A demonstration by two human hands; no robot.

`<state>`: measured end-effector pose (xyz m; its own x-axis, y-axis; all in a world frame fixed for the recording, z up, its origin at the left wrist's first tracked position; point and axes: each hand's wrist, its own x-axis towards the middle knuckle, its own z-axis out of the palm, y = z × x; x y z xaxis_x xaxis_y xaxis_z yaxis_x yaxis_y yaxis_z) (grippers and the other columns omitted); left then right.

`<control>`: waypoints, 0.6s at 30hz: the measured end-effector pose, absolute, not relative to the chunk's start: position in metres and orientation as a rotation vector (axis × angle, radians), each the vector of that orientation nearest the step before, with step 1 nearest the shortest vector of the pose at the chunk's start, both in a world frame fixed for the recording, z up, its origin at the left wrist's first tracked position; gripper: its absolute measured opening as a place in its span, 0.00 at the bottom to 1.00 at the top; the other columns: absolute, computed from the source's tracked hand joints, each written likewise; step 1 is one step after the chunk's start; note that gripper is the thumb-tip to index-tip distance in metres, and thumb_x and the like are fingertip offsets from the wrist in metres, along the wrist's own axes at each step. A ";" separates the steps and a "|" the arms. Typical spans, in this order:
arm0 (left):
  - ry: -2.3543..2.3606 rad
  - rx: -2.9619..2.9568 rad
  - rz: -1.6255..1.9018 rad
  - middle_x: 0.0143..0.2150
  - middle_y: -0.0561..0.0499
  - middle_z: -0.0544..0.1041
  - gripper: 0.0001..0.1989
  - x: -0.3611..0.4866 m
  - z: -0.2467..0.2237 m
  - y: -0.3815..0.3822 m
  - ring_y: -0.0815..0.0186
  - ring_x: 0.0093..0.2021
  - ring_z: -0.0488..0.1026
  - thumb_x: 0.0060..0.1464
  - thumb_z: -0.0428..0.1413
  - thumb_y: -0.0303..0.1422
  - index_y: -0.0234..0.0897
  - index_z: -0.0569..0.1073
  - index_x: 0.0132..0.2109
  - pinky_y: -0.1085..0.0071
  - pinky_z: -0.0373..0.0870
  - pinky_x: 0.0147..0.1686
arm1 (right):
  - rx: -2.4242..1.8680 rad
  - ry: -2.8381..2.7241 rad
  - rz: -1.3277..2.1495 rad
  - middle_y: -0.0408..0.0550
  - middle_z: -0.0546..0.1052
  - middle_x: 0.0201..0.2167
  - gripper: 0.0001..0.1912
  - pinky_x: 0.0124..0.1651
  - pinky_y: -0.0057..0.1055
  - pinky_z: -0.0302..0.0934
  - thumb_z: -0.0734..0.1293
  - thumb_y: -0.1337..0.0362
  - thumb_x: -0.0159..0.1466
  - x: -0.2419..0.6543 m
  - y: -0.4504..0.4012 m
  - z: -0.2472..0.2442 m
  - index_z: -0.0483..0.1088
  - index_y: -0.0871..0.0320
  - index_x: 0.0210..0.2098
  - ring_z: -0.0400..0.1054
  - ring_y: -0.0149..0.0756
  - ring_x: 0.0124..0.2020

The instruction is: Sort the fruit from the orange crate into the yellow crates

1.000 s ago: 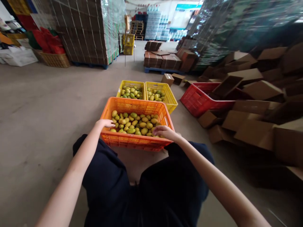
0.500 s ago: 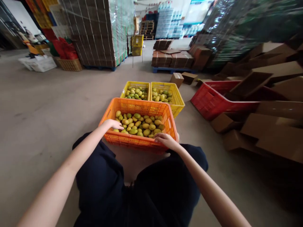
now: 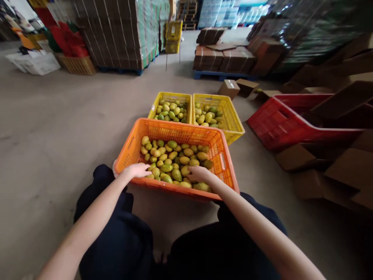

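Note:
An orange crate (image 3: 180,130) filled with yellow-green fruits (image 3: 166,168) stands in front of my knees. Over its near left part is my left hand (image 3: 139,170), fingers apart, its tips at the fruits by the near wall. My right hand (image 3: 199,174) reaches inside on the right, its fingers curved at a fruit near the front; whether it grips that fruit cannot be made out. Beyond the orange crate, two yellow crates (image 3: 233,116) stand side by side, with more yellow-green fruits (image 3: 171,111) in them.
At the right a red crate (image 3: 271,122) stands among cardboard boxes (image 3: 297,155). Farther back are flat cardboard bundles on a blue pallet (image 3: 212,75) and a tall wrapped stack (image 3: 110,35). A white crate (image 3: 37,64) and a wicker basket (image 3: 77,65) sit at the back left.
The crates appear closer and larger as the view has shifted down. My right hand has moved from the orange crate's near rim in over the fruits. My left hand stays near the front left.

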<state>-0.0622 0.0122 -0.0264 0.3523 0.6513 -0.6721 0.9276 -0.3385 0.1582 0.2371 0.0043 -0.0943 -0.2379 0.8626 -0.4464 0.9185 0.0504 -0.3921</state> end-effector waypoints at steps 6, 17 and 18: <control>1.535 1.992 -0.466 0.66 0.46 0.66 0.32 -0.071 -0.014 0.015 0.49 0.63 0.64 0.62 0.42 0.50 0.45 0.57 0.69 0.59 0.59 0.59 | 1.934 2.071 -0.805 0.60 0.69 0.56 0.20 0.57 0.50 0.59 0.68 0.67 0.63 0.227 0.073 -0.179 0.67 0.59 0.54 0.63 0.51 0.58; 1.683 1.886 -0.669 0.63 0.42 0.70 0.32 -0.107 -0.021 0.029 0.48 0.62 0.65 0.62 0.43 0.47 0.39 0.59 0.68 0.59 0.56 0.60 | 1.943 1.973 -0.731 0.71 0.71 0.53 0.25 0.53 0.43 0.59 0.68 0.76 0.55 0.225 0.114 -0.235 0.68 0.67 0.53 0.66 0.57 0.56; 1.662 1.897 -0.668 0.63 0.42 0.69 0.32 -0.106 -0.021 0.029 0.48 0.62 0.65 0.62 0.43 0.47 0.39 0.59 0.68 0.60 0.57 0.60 | 1.963 1.984 -0.755 0.70 0.72 0.52 0.24 0.53 0.42 0.60 0.69 0.75 0.55 0.226 0.114 -0.231 0.68 0.67 0.52 0.67 0.55 0.54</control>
